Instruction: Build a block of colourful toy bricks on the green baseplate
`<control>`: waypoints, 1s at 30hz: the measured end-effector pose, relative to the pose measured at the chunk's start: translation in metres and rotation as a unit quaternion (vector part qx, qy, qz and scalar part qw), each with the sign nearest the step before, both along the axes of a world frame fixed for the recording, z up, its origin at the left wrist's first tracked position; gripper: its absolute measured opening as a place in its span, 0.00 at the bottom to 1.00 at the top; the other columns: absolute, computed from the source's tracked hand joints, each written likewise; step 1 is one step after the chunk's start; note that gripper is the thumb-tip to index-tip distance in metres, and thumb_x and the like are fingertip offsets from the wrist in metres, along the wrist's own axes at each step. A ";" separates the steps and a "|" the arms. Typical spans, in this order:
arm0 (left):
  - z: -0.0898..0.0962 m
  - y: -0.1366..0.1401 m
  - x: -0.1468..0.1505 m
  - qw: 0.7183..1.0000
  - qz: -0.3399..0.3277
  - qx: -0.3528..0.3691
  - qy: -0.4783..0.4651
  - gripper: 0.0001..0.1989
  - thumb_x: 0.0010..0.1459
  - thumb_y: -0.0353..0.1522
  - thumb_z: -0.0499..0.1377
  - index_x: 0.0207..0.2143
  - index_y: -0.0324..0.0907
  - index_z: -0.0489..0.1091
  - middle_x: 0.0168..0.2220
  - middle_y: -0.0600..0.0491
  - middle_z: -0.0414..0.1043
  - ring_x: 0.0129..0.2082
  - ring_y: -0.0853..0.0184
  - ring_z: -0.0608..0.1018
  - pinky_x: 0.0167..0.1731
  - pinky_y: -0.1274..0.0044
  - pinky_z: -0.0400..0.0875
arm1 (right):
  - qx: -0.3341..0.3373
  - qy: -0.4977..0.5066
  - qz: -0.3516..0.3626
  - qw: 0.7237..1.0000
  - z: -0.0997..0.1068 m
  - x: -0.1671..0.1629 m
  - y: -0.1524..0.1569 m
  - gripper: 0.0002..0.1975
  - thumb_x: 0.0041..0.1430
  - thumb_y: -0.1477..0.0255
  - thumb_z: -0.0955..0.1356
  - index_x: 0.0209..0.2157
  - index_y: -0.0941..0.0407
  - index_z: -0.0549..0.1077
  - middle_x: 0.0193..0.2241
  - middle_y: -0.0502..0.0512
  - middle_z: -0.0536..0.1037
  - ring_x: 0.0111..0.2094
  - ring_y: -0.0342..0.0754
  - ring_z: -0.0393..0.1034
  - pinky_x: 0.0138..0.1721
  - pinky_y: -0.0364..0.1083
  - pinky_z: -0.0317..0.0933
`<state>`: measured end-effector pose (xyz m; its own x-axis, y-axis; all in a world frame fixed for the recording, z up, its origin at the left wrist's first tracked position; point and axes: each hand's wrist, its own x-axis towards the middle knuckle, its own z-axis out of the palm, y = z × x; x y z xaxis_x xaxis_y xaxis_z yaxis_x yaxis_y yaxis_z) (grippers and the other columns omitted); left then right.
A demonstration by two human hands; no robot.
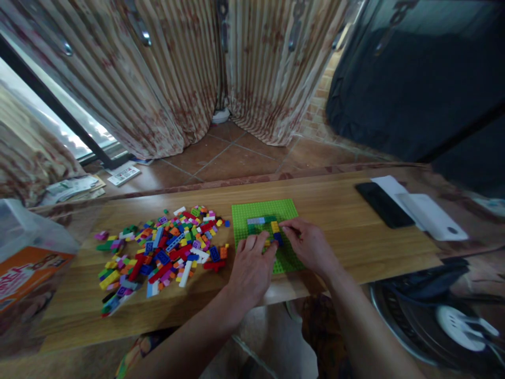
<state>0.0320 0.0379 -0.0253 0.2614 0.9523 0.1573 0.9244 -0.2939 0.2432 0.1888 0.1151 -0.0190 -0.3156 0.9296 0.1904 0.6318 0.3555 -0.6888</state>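
Note:
A green studded baseplate [239,211] lies on the wooden table. Building bricks form an outline on it: light blue-grey bricks [255,221] and a dark green brick [270,218] at the back, a yellow brick [275,227] and a blue brick [278,238] at the right. My left hand [252,266] rests over the plate's front left, fingers curled together at the bricks; whatever lies under its fingertips is hidden. At the right of the outline, my right hand [310,245] has thumb and fingers pinched beside the yellow brick. Anything in that pinch is too small to make out.
Left of the plate spreads a pile of loose coloured bricks [165,252]. A black phone-like slab [384,204] and a white box [432,216] lie at the table's right end. A plastic bag [35,258] stands at the left. Curtains [177,79] hang beyond the table [331,200].

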 end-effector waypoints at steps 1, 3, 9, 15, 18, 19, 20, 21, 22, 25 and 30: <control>0.000 0.000 0.000 1.000 0.006 -0.001 0.000 0.16 0.65 0.31 0.52 0.53 0.44 0.71 0.59 0.46 0.66 0.51 0.56 0.68 0.48 0.62 0.68 | -0.001 0.002 0.001 1.000 0.000 -0.001 0.000 0.11 0.62 0.73 0.63 0.36 0.57 0.77 0.35 0.57 0.81 0.37 0.49 0.75 0.41 0.47 0.65; 0.000 -0.001 0.001 1.000 0.022 -0.006 -0.005 0.16 0.64 0.31 0.52 0.53 0.46 0.71 0.59 0.47 0.65 0.52 0.55 0.68 0.48 0.60 0.67 | -0.001 0.007 0.004 1.000 -0.001 -0.002 0.000 0.11 0.61 0.73 0.63 0.36 0.57 0.78 0.35 0.57 0.81 0.37 0.49 0.75 0.41 0.47 0.65; -0.001 -0.001 0.000 0.998 0.051 -0.028 -0.026 0.16 0.64 0.32 0.54 0.52 0.52 0.72 0.60 0.48 0.65 0.52 0.53 0.68 0.48 0.56 0.65 | 0.007 0.008 0.005 1.000 -0.008 -0.004 0.001 0.11 0.61 0.73 0.63 0.36 0.57 0.78 0.36 0.59 0.81 0.37 0.50 0.75 0.42 0.48 0.65; -0.003 -0.002 0.002 0.997 0.060 -0.017 -0.034 0.17 0.64 0.31 0.53 0.53 0.50 0.72 0.58 0.47 0.68 0.53 0.52 0.67 0.50 0.54 0.63 | 0.003 -0.003 -0.001 1.000 -0.009 -0.004 0.004 0.12 0.61 0.72 0.63 0.36 0.57 0.78 0.36 0.59 0.81 0.37 0.50 0.75 0.42 0.48 0.65; -0.001 -0.004 0.001 0.997 0.052 -0.011 -0.047 0.17 0.63 0.31 0.54 0.53 0.50 0.72 0.58 0.48 0.69 0.53 0.52 0.68 0.52 0.52 0.61 | -0.003 -0.005 -0.013 1.000 -0.008 -0.004 0.005 0.11 0.61 0.71 0.63 0.35 0.56 0.78 0.35 0.58 0.82 0.36 0.50 0.75 0.41 0.47 0.65; -0.001 -0.004 0.000 0.997 0.049 -0.011 -0.055 0.17 0.63 0.31 0.55 0.53 0.50 0.71 0.58 0.48 0.68 0.53 0.52 0.68 0.52 0.51 0.61 | -0.004 -0.006 -0.017 1.000 -0.008 -0.004 0.005 0.11 0.61 0.70 0.63 0.35 0.56 0.78 0.35 0.58 0.82 0.36 0.50 0.75 0.41 0.47 0.65; 0.000 -0.004 -0.002 0.996 0.047 -0.011 -0.069 0.18 0.62 0.30 0.55 0.54 0.50 0.70 0.58 0.48 0.68 0.53 0.52 0.68 0.53 0.51 0.60 | -0.006 -0.007 -0.020 1.000 -0.007 -0.004 0.006 0.11 0.60 0.70 0.63 0.35 0.56 0.78 0.34 0.58 0.82 0.36 0.50 0.75 0.41 0.47 0.65; 0.000 -0.002 -0.004 0.995 0.046 -0.009 -0.088 0.19 0.62 0.30 0.55 0.55 0.50 0.69 0.58 0.48 0.68 0.53 0.53 0.69 0.53 0.52 0.60 | -0.009 -0.009 -0.023 1.000 -0.007 -0.004 0.006 0.11 0.60 0.70 0.63 0.35 0.57 0.78 0.34 0.58 0.82 0.36 0.50 0.75 0.41 0.48 0.65; 0.000 0.000 -0.007 0.993 0.047 -0.007 -0.112 0.20 0.62 0.30 0.55 0.56 0.50 0.68 0.58 0.49 0.69 0.53 0.54 0.69 0.54 0.53 0.61 | -0.013 -0.011 -0.027 0.999 -0.006 -0.005 0.006 0.12 0.60 0.70 0.63 0.34 0.57 0.78 0.34 0.58 0.82 0.35 0.50 0.75 0.40 0.48 0.65; 0.000 0.010 -0.018 0.978 0.067 0.005 -0.199 0.20 0.61 0.29 0.56 0.55 0.46 0.69 0.54 0.48 0.72 0.51 0.58 0.71 0.53 0.59 0.64 | -0.034 -0.015 -0.038 0.999 -0.005 -0.004 0.006 0.11 0.59 0.71 0.64 0.34 0.57 0.78 0.34 0.58 0.82 0.35 0.50 0.75 0.40 0.48 0.65; -0.001 0.022 -0.029 0.963 0.106 0.007 -0.247 0.15 0.58 0.27 0.57 0.47 0.41 0.75 0.46 0.48 0.76 0.47 0.59 0.74 0.51 0.64 0.69 | -0.096 0.012 -0.050 0.994 -0.003 -0.004 0.005 0.09 0.53 0.71 0.67 0.35 0.56 0.78 0.32 0.56 0.82 0.34 0.49 0.76 0.40 0.48 0.66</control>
<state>0.0031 0.0602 -0.0265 -0.0496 0.9729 0.2259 0.7359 -0.1174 0.6668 0.1852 0.1202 -0.0218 -0.2167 0.9762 0.0124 0.6395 0.1516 -0.7537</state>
